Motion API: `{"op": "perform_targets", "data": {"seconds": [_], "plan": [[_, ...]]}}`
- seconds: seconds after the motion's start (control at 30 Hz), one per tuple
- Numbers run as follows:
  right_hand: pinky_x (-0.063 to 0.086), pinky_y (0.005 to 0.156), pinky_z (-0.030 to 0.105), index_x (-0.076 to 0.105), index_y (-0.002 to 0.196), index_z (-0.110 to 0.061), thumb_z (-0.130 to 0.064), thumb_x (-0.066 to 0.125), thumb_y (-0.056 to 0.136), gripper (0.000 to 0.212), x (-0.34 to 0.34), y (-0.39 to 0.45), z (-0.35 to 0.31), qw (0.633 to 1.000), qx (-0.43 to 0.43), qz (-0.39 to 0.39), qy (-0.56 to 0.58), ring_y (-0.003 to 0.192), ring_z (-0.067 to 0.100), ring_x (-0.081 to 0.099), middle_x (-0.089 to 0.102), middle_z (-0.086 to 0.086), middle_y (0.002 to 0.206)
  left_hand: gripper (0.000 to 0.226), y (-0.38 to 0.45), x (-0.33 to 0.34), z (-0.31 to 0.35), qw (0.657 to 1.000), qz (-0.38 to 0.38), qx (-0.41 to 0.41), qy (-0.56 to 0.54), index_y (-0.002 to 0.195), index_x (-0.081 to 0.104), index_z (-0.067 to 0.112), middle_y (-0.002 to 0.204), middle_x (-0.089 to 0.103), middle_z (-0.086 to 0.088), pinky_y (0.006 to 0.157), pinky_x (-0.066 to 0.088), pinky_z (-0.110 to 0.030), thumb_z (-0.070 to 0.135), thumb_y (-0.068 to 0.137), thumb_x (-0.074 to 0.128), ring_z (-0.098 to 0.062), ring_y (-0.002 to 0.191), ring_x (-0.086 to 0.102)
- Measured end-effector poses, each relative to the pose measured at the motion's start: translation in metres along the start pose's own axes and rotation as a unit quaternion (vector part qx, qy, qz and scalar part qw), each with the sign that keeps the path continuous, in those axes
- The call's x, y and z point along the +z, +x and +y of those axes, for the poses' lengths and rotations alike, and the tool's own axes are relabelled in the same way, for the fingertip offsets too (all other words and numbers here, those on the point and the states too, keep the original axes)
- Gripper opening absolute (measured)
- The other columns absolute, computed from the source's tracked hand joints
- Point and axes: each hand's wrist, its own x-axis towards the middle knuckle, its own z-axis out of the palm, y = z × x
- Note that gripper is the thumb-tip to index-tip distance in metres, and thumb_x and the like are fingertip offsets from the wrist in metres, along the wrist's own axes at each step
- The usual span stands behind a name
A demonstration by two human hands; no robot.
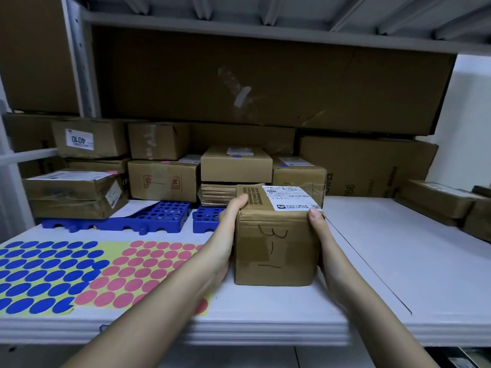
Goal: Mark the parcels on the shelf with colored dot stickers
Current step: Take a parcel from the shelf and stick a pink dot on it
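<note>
Head view, shelf level. I see both hands on one small cardboard parcel (275,251) standing on the white shelf (385,261), just right of centre. Left hand (225,235) holds its left face, thumb over the top edge at about 10 o'clock of the box. Right hand (322,243) holds the right face, thumb on the top corner at 2 o'clock. So each grip is clamped on the parcel, one per side.

White shipping label (291,197) on the parcel's top. Black pen scrawl on its front face.

At 9 o'clock from the parcel, flat on the shelf: pink dot sticker sheet (138,272), then blue dot sticker sheet (45,274) farther left, overlapping at their edges.

At 12 o'clock, behind: stacked cardboard boxes (236,166); blue plastic racks (148,216) at 10 o'clock.
</note>
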Motion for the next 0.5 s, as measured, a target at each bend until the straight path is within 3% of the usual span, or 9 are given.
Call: {"op": "perform_targets", "data": {"seconds": [0.07,0.13,0.2,0.27,0.33,0.4,0.47,0.5], "plan": [[0.057,0.082,0.029,0.052,0.131,-0.037,-0.069,0.061,0.072,0.068,-0.001,0.005,0.004,1.0,-0.009,0.005,0.001,0.109,0.006,0.065,0.063,-0.009,0.128,0.077,0.003,0.001,-0.001,1.0,-0.002,-0.014,-0.002,0.124,0.058,0.03,0.106,0.073,-0.005,0.073,0.056,-0.034,0.073,0.061,0.063,-0.023,0.095,0.071],[0.051,0.097,0.044,0.052,0.131,-0.04,-0.077,0.062,0.067,0.074,-0.004,0.01,0.009,1.0,-0.011,0.008,-0.004,0.117,0.013,0.061,0.061,-0.009,0.131,0.072,0.003,0.002,-0.001,1.0,-0.002,-0.02,0.006,0.123,0.06,0.031,0.105,0.073,-0.004,0.069,0.056,-0.032,0.076,0.067,0.058,-0.022,0.093,0.072],[0.048,0.101,0.048,0.053,0.128,-0.045,-0.083,0.061,0.061,0.077,-0.007,0.013,0.013,0.999,-0.018,0.012,-0.023,0.119,0.015,0.06,0.062,-0.01,0.13,0.06,0.001,0.003,0.0,1.0,-0.01,-0.024,0.013,0.111,0.069,0.03,0.1,0.075,-0.003,0.063,0.056,-0.027,0.075,0.078,0.048,-0.019,0.088,0.073],[0.047,0.102,0.049,0.055,0.124,-0.047,-0.088,0.061,0.055,0.08,-0.008,0.015,0.016,0.999,-0.024,0.017,-0.032,0.119,0.015,0.06,0.062,-0.01,0.128,0.057,0.0,0.004,-0.001,0.999,-0.031,-0.019,0.025,0.085,0.079,0.03,0.092,0.076,-0.001,0.053,0.054,-0.023,0.073,0.082,0.042,-0.015,0.078,0.073],[0.048,0.101,0.048,0.056,0.121,-0.046,-0.085,0.061,0.058,0.074,-0.007,0.014,0.017,0.998,-0.039,0.027,-0.037,0.117,0.011,0.06,0.062,-0.011,0.128,0.056,-0.006,0.005,0.002,0.999,-0.032,-0.008,0.043,0.068,0.079,0.032,0.084,0.076,0.001,0.046,0.051,-0.018,0.069,0.086,0.04,-0.01,0.069,0.072],[0.05,0.098,0.035,0.053,0.124,-0.04,-0.074,0.059,0.068,0.066,-0.005,0.011,0.016,0.994,-0.072,0.067,-0.039,0.113,0.001,0.06,0.058,-0.01,0.131,0.055,-0.011,0.0,0.007,0.999,-0.015,0.017,0.05,0.078,0.079,0.028,0.088,0.076,0.001,0.051,0.051,-0.016,0.066,0.089,0.04,-0.009,0.073,0.072],[0.044,0.095,0.017,0.045,0.134,-0.032,-0.062,0.054,0.077,0.065,0.0,0.006,0.012,0.977,-0.148,0.126,-0.09,0.116,-0.006,0.053,0.051,-0.011,0.136,0.049,-0.012,-0.01,0.011,0.995,0.021,0.051,0.085,0.111,0.068,0.029,0.112,0.07,0.0,0.076,0.052,-0.024,0.065,0.088,0.044,-0.011,0.096,0.067],[0.04,0.097,0.015,0.043,0.136,-0.03,-0.059,0.054,0.08,0.063,0.003,0.003,0.01,0.958,-0.2,0.159,-0.132,0.122,-0.005,0.048,0.048,-0.011,0.138,0.047,-0.013,-0.018,0.012,0.99,0.041,0.078,0.112,0.12,0.06,0.029,0.122,0.064,0.002,0.09,0.047,-0.026,0.062,0.089,0.046,-0.01,0.108,0.061]]}}
